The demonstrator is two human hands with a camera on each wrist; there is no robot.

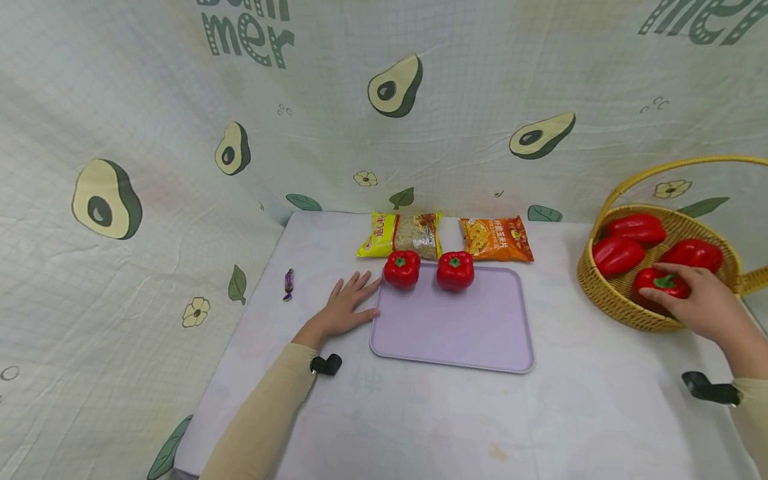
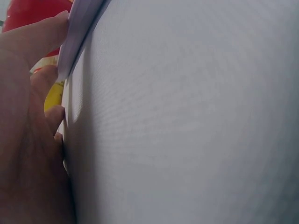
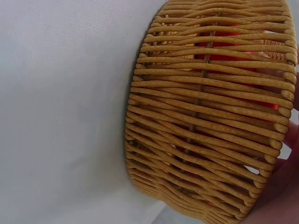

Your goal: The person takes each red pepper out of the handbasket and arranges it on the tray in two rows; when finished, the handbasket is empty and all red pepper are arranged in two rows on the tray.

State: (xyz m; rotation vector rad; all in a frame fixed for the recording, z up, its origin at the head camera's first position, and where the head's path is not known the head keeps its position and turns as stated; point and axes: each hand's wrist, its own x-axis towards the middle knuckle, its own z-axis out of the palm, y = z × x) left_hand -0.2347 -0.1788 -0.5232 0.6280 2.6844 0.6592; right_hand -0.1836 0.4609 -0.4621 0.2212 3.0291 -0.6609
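My right hand (image 1: 714,305) reaches into the wicker basket (image 1: 603,297) and grips a red bell pepper (image 1: 667,283) by its sides, thumb and fingers around the green stem. Three more red peppers lie in the basket with it, one of them a pepper (image 1: 637,229) at the back. In the right wrist view the woven wall (image 3: 205,112) hides most of the held pepper. My left hand (image 1: 346,310) lies flat with spread fingers, its fingertips at the left edge of the lilac tray (image 1: 453,327). Two bell peppers, a left one (image 1: 402,269) and a right one (image 1: 455,271), sit along the tray's back edge.
Behind the tray lie a yellow snack bag (image 1: 414,235) and an orange snack bag (image 1: 497,239). A purple-wrapped candy (image 1: 289,285) is on the white table (image 1: 432,420) at the left. The basket's tall handle (image 1: 678,162) arches over its back, against a patterned cloth.
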